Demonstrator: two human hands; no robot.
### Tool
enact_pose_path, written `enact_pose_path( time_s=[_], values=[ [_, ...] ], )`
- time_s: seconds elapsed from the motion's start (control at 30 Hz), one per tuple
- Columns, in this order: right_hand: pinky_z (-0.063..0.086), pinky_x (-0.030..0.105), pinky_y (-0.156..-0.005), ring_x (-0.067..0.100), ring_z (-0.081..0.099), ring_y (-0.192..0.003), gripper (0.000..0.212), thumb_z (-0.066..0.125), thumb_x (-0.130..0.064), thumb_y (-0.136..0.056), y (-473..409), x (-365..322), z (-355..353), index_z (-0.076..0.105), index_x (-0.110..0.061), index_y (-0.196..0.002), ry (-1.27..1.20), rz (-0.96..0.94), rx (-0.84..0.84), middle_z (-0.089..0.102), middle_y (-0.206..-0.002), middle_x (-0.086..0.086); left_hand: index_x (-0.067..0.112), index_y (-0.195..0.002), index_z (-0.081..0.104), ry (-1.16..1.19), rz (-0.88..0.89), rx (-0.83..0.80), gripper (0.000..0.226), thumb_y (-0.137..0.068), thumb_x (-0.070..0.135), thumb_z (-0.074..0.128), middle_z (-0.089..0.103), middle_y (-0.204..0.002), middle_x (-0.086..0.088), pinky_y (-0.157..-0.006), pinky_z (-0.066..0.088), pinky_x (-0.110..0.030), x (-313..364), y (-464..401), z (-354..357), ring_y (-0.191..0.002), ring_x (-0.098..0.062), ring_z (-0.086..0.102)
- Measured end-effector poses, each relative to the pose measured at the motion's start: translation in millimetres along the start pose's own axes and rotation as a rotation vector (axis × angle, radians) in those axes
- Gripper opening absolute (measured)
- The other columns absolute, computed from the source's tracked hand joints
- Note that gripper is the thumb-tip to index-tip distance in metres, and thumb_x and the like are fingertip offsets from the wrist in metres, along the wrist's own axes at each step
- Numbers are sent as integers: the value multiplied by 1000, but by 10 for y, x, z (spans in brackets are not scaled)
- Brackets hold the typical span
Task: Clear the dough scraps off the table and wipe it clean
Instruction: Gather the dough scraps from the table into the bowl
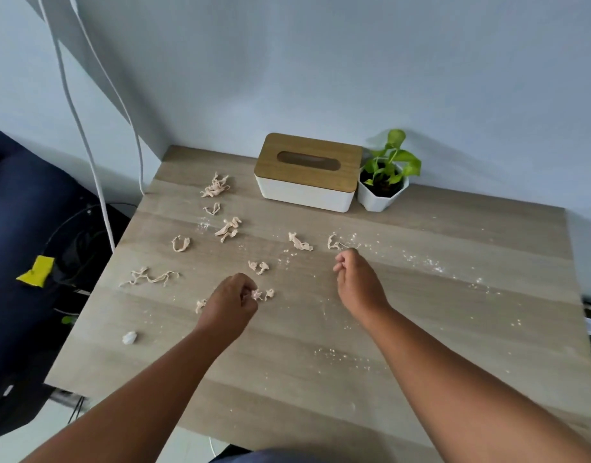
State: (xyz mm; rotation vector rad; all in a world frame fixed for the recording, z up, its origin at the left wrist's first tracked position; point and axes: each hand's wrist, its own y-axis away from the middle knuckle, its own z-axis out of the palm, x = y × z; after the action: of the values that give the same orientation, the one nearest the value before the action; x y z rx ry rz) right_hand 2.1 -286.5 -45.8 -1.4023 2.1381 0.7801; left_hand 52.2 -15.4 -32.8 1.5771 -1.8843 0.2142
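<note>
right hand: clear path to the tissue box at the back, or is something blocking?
Probably yes. The right hand hovers mid-table, and only low dough scraps and flour specks lie between it and the tissue box. The potted plant stands to the box's right, out of the line. Whether the arm reaches that far is a guess.

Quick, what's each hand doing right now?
Left hand: fingers pinching a dough scrap.
Right hand: fingers curled, near a scrap by its fingertips; whether it grips any cannot be told.
</note>
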Motion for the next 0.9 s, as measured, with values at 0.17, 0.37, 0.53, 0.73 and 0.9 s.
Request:
enact_pose_path(
  time_s=[0.17, 0.37, 0.53, 0.73, 0.9],
  values=[
    [48, 38, -74, 28, 59, -89, 15, 45, -1, -97, -176, -1, -107, 60, -8, -96, 19, 11, 33, 64, -96, 8, 30, -95, 59, -10, -9, -21, 22, -91, 9, 53, 61, -85, 9, -63, 39, -18, 7, -80, 53, -79, -4, 58],
    [51, 42, -77, 29, 58, -92, 10, 56, -20, -95, -329, -42, -98, 57, -10, -94, 107, 55, 46, 60, -99, 8, 37, -76, 54, -48, -38, -34, 37, -88, 3, 49, 59, -82, 16, -61, 34, -12, -2, -137, 121, -76, 4, 54],
    [50, 43, -90, 33, 55, -107, 35, 67, -37, -95, -425, -29, -27, 60, -10, -115, 226, 1, 32, 59, -113, 12, 35, -77, 54, -4, -56, -18, 34, -87, 3, 49, 60, -85, 12, -64, 41, -27, 52, -167, 152, -79, -12, 58],
    [49, 44, -90, 36, 55, -107, 43, 65, -45, -97, -523, -31, 87, 60, -9, -120, 345, -14, 50, 58, -116, 15, 15, -105, 53, -128, -108, 16, 34, -89, 41, 67, 54, -99, -4, -86, 45, -40, 117, -109, 321, -99, -36, 60],
    [46, 43, -86, 35, 58, -103, 22, 52, -27, -107, -519, -10, 156, 59, -9, -117, 425, -51, 12, 61, -113, 14, 6, -124, 52, -336, -48, -101, 56, -95, 53, 63, 58, -114, -15, -91, 48, -43, 109, -130, 422, -107, -39, 62]
  ],
)
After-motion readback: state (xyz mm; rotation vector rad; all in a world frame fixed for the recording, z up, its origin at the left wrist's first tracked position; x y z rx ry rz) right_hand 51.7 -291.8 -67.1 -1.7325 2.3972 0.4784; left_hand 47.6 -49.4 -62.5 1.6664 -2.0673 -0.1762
